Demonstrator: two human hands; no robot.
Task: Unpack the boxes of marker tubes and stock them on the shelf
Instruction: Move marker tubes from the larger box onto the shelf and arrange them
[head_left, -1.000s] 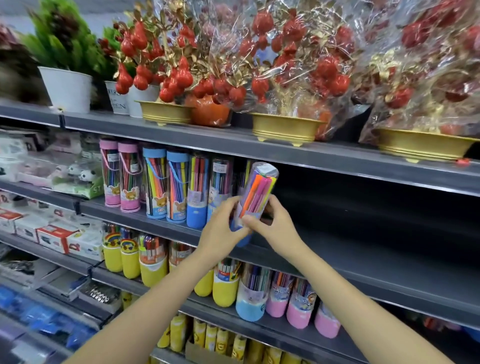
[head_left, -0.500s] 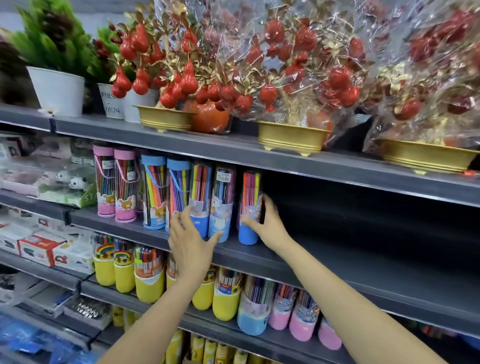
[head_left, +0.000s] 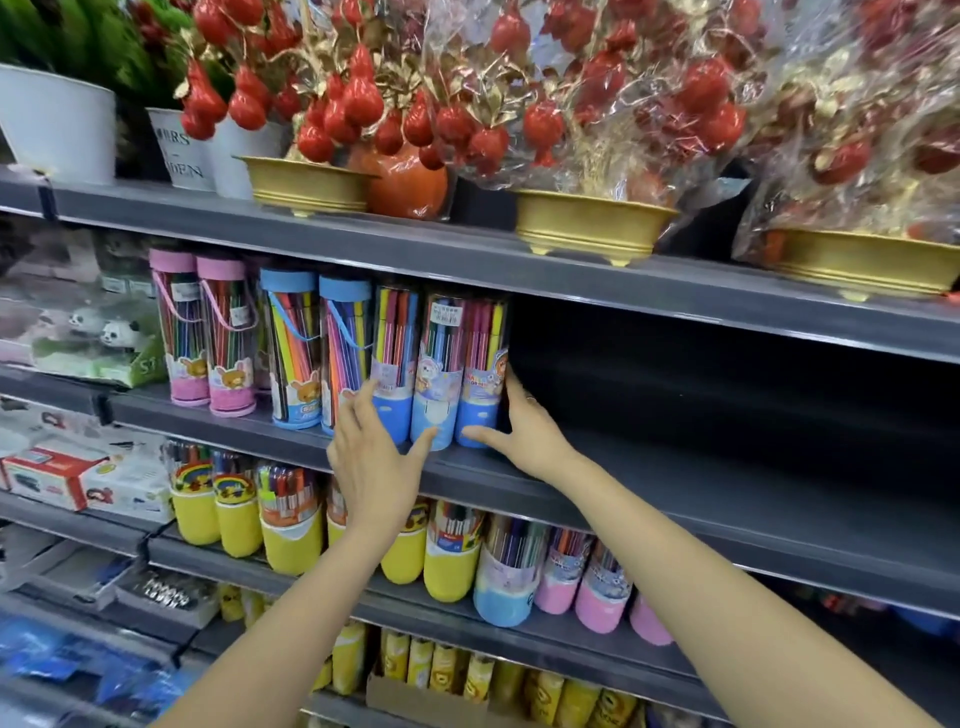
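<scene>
A: What can't you make out from where you stand?

B: Your right hand (head_left: 524, 426) has its fingers behind the rightmost marker tube (head_left: 480, 374), so their tips are hidden from you. The tube's top is lost under the lip of the shelf above (head_left: 675, 291). At the bottom edge, the yellow packs in a cardboard box (head_left: 415, 699) are cut off, and the blurred blue items (head_left: 57, 660) at lower left can't be identified.

A: Any writing you can read?

B: Very little. A white pot (head_left: 179, 150) on the top shelf shows partial letters, "IRS" and "DEN". The tubes carry small white stickers and cartoon labels, but the print is too small to read.

A: And your hands?

B: Your right hand wraps the rightmost tube near its blue base, thumb stretched across the front, fingers round the far side: you are gripping it. The tube stands upright on the middle shelf (head_left: 727, 483), touching the next blue-based tube (head_left: 434, 374), at the end of the row; the shelf to its right is bare. Your left hand (head_left: 371, 457) is spread wide, fingers straight, holding nothing; its fingertips (head_left: 371, 387) reach up in front of the third blue-based tube (head_left: 395, 358), and whether they touch it you cannot tell. Both forearms rise from the bottom of the view.
</scene>
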